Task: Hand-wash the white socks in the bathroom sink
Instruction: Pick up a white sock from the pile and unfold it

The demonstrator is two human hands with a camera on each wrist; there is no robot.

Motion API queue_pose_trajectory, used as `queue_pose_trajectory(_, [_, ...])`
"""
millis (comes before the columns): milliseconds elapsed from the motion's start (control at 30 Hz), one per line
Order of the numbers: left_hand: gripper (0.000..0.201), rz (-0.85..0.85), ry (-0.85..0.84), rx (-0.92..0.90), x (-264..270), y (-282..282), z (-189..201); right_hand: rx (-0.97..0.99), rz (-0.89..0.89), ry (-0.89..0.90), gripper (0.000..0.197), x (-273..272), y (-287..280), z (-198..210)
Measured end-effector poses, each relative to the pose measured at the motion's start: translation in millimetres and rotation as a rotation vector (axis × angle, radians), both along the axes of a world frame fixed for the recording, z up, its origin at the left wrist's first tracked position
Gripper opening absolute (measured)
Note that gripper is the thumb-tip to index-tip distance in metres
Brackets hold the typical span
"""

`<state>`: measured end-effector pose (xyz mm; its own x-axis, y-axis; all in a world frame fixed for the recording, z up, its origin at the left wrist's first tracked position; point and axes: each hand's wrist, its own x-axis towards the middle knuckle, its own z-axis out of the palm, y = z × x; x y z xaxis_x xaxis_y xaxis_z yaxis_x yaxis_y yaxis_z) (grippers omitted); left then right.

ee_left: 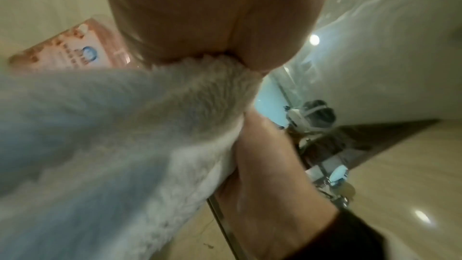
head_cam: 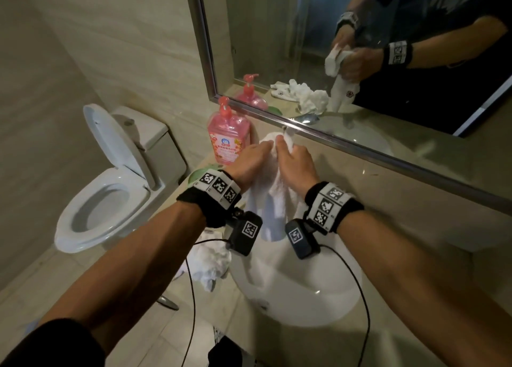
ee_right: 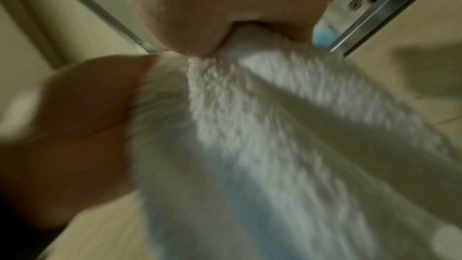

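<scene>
A white terry sock (head_cam: 270,197) hangs above the white sink (head_cam: 299,291), held up near the mirror. My left hand (head_cam: 250,162) grips its upper left part and my right hand (head_cam: 295,162) grips it just to the right. In the left wrist view the sock (ee_left: 112,145) runs from my left palm (ee_left: 212,17) to the right hand (ee_left: 265,165). The right wrist view shows the sock (ee_right: 262,145) pinched under my right hand (ee_right: 225,17), with the left hand (ee_right: 70,135) beside it. More white socks (head_cam: 210,264) lie crumpled on the counter left of the sink.
A pink pump bottle (head_cam: 228,136) stands on the counter by the mirror's (head_cam: 360,47) lower corner. A toilet (head_cam: 110,189) with its lid raised is at the left. A beige counter (head_cam: 415,297) surrounds the sink. Cables hang from both wrist cameras.
</scene>
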<state>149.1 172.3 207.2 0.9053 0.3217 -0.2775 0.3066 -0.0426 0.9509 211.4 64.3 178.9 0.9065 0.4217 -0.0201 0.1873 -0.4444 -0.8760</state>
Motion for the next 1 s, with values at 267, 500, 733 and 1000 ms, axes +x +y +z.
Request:
queue_pose_trajectory(267, [0.05,-0.369,0.074,0.466,-13.7,36.0,35.4,0.169,0.331,0.238,0.07,22.4,-24.4,37.3])
queue_pose_trajectory(500, [0.039,-0.567,0.091,0.742,-22.8,67.7,50.6,-0.177,0.521,-0.164,0.03,25.8,-27.7,72.8])
queue_pose_trajectory(733, [0.03,-0.104,-0.142,0.112,-44.4,78.4,22.4,0.037,0.15,-0.053,0.03,37.8,-34.4,41.7])
queue_pose_trajectory(1000, [0.044,0.046,-0.122,-0.051,-6.8,8.3,35.2,0.294,-0.052,-0.016,0.046,-6.0,28.7,41.0])
